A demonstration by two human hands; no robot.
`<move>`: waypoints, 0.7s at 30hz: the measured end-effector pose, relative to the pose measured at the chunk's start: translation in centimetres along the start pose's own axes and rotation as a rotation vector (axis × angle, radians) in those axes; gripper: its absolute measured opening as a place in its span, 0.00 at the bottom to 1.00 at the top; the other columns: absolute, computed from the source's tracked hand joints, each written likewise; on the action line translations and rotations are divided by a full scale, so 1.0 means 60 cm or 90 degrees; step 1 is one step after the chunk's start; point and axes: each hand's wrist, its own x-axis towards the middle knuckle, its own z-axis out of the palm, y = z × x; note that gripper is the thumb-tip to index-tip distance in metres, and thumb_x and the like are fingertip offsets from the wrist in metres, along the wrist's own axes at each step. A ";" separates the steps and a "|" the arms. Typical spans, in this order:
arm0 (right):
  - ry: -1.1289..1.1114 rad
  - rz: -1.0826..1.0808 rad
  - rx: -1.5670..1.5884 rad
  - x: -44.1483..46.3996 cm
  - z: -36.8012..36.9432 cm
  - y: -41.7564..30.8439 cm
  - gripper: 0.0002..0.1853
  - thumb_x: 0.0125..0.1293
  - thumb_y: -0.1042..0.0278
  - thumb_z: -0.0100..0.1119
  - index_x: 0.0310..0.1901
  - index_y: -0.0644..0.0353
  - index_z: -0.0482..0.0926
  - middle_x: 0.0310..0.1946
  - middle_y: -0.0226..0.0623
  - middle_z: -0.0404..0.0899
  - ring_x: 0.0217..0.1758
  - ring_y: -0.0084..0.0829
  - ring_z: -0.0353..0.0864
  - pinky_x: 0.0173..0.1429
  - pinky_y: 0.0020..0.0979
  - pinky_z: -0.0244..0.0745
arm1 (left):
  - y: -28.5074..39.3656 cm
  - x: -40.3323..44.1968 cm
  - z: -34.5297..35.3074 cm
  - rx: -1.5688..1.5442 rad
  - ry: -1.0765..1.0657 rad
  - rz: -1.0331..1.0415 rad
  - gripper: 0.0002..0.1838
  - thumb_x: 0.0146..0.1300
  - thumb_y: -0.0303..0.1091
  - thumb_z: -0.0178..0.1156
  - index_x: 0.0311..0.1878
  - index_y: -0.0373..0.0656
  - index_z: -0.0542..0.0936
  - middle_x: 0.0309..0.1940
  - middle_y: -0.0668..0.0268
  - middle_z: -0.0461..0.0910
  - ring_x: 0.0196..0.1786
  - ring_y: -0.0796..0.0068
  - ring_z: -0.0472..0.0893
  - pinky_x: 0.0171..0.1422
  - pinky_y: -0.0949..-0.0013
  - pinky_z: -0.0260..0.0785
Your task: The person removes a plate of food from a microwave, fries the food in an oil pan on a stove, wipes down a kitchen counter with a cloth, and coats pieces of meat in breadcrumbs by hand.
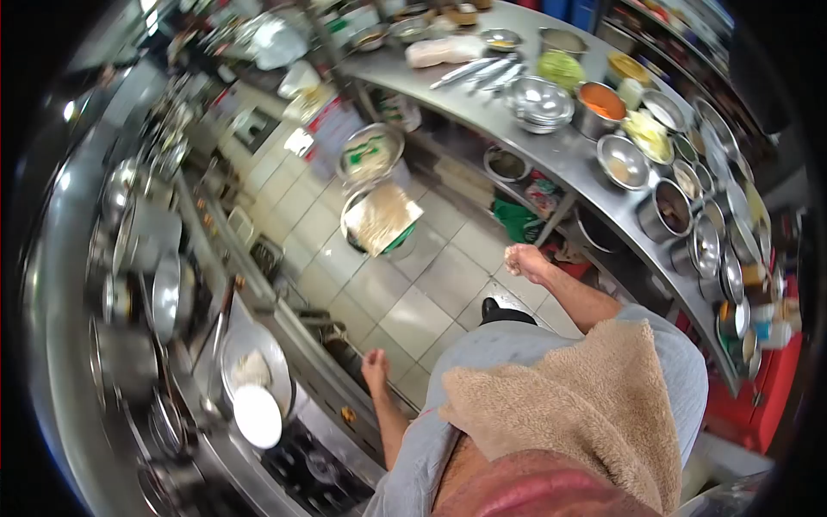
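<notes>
Over glossy square tiles (416, 320), left hand (376, 369) half-curled, grip unclear; right hand (526, 261) crumb-flecked, loosely bunched, contents unclear

Left hand (375, 368) hangs, right hand (527, 262) is curled.

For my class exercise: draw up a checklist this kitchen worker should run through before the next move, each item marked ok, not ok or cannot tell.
1. Left hand free: cannot tell; it is small and blurred.
2. Right hand clean: not ok; pale matter shows at the fingers.
3. Straight path over the tiled floor unobstructed: not ok; containers stand ahead, one topped by a flat sheet.
4. Pale food inside the wide pan: ok; a white dish overlaps the pan's near side.
5. Heat under the pan off: cannot tell; no burner shows beneath it.
6. Towel secured: cannot tell; it lies draped over the chest.
</notes>
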 end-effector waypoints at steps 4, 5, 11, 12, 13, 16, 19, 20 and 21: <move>0.162 -0.015 0.019 -0.059 -0.157 0.077 0.07 0.49 0.81 0.44 0.19 0.58 0.65 0.15 0.30 0.62 0.17 0.25 0.64 0.18 0.25 0.58 | 0.260 0.089 0.165 0.141 -0.125 0.251 0.18 0.56 0.36 0.59 0.46 0.34 0.72 0.37 0.62 0.75 0.40 0.74 0.74 0.44 0.73 0.66; 0.177 -0.026 0.054 -0.071 -0.195 0.100 0.07 0.49 0.81 0.44 0.19 0.58 0.65 0.15 0.30 0.62 0.16 0.25 0.64 0.17 0.25 0.57 | 0.316 0.097 0.224 0.162 -0.139 0.315 0.19 0.55 0.36 0.59 0.46 0.33 0.73 0.38 0.61 0.76 0.41 0.75 0.74 0.46 0.73 0.66; 0.315 -0.007 0.137 -0.171 -0.325 0.147 0.06 0.49 0.80 0.43 0.19 0.58 0.66 0.15 0.31 0.63 0.15 0.25 0.65 0.15 0.26 0.56 | 0.541 0.109 0.585 0.315 -0.301 0.654 0.12 0.51 0.34 0.59 0.37 0.37 0.78 0.31 0.57 0.76 0.36 0.66 0.76 0.43 0.68 0.67; 0.337 -0.025 0.137 -0.179 -0.337 0.154 0.06 0.49 0.80 0.43 0.19 0.58 0.66 0.15 0.31 0.64 0.14 0.26 0.65 0.15 0.26 0.56 | 0.548 0.149 0.648 0.312 -0.342 0.714 0.11 0.50 0.34 0.58 0.36 0.39 0.79 0.29 0.56 0.76 0.34 0.62 0.77 0.41 0.65 0.68; 0.339 -0.020 0.137 -0.190 -0.339 0.154 0.06 0.49 0.80 0.43 0.19 0.58 0.66 0.15 0.31 0.64 0.14 0.26 0.65 0.15 0.26 0.56 | 0.572 0.150 0.703 0.365 -0.332 0.750 0.11 0.50 0.33 0.58 0.36 0.39 0.79 0.29 0.55 0.76 0.34 0.61 0.77 0.41 0.65 0.68; 0.428 -0.033 0.218 -0.221 -0.344 0.153 0.06 0.48 0.82 0.44 0.21 0.58 0.66 0.15 0.29 0.62 0.13 0.24 0.61 0.15 0.25 0.52 | 0.632 0.157 0.856 0.405 -0.341 0.840 0.11 0.50 0.33 0.56 0.35 0.39 0.79 0.31 0.54 0.78 0.38 0.58 0.77 0.44 0.63 0.68; 0.482 -0.048 0.156 -0.230 -0.344 0.180 0.06 0.50 0.82 0.44 0.22 0.59 0.67 0.15 0.31 0.64 0.14 0.25 0.63 0.15 0.25 0.54 | 0.673 0.194 1.003 0.450 -0.415 0.846 0.12 0.48 0.37 0.56 0.32 0.41 0.80 0.33 0.53 0.78 0.40 0.56 0.77 0.46 0.63 0.68; 0.537 -0.057 0.237 -0.223 -0.331 0.187 0.06 0.50 0.82 0.43 0.21 0.59 0.67 0.15 0.32 0.65 0.14 0.26 0.63 0.16 0.25 0.56 | 0.677 0.223 1.056 0.535 -0.409 0.818 0.14 0.48 0.39 0.57 0.37 0.43 0.79 0.39 0.53 0.76 0.44 0.57 0.75 0.49 0.60 0.66; 0.558 -0.051 0.318 -0.220 -0.317 0.183 0.06 0.51 0.81 0.43 0.21 0.60 0.67 0.15 0.32 0.65 0.14 0.26 0.63 0.16 0.26 0.57 | 0.680 0.243 1.100 0.621 -0.402 0.787 0.18 0.48 0.42 0.58 0.42 0.44 0.78 0.46 0.54 0.74 0.48 0.57 0.73 0.52 0.58 0.65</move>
